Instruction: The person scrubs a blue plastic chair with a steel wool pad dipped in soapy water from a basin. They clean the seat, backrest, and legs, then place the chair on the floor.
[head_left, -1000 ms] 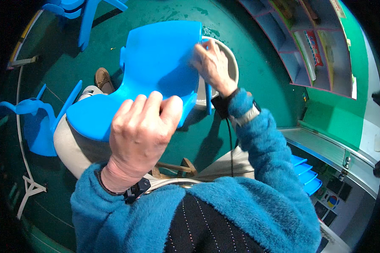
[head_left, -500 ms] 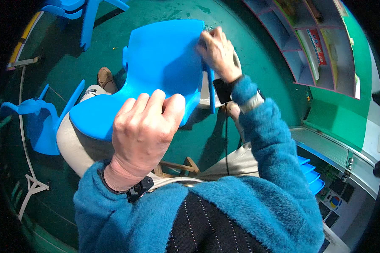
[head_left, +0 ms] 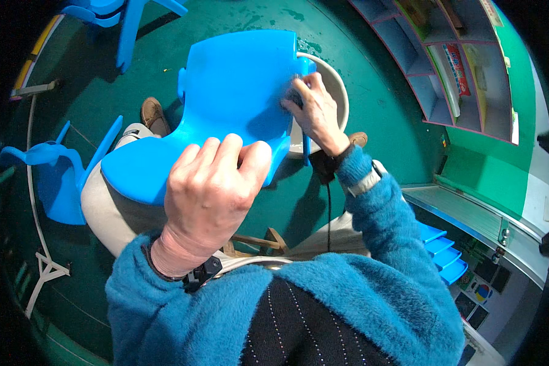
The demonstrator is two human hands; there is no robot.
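Note:
A blue plastic child's chair [head_left: 238,79] lies tilted across my lap, its backrest pointing away from me. My left hand [head_left: 216,174] is closed over the near edge of its seat, fingertips hidden behind the knuckles. My right hand [head_left: 317,113] is at the right edge of the backrest, fingers bent round a dark, fuzzy scouring pad [head_left: 291,93] pressed to the plastic. The pad is small and blurred, mostly covered by the fingers. Behind the chair's right side, a pale round basin [head_left: 341,85] shows in part on the floor.
Another blue chair [head_left: 61,183] lies at the left, and more blue furniture [head_left: 125,30] stands at the far left. Wet patches mark the green floor [head_left: 372,140]. An open shelf unit [head_left: 433,91] is at the right. A black cord [head_left: 329,213] hangs below my right wrist.
My right hand has slid down the backrest's right edge toward me, uncovering more of the basin. My left hand keeps its hold, and the chair has hardly moved.

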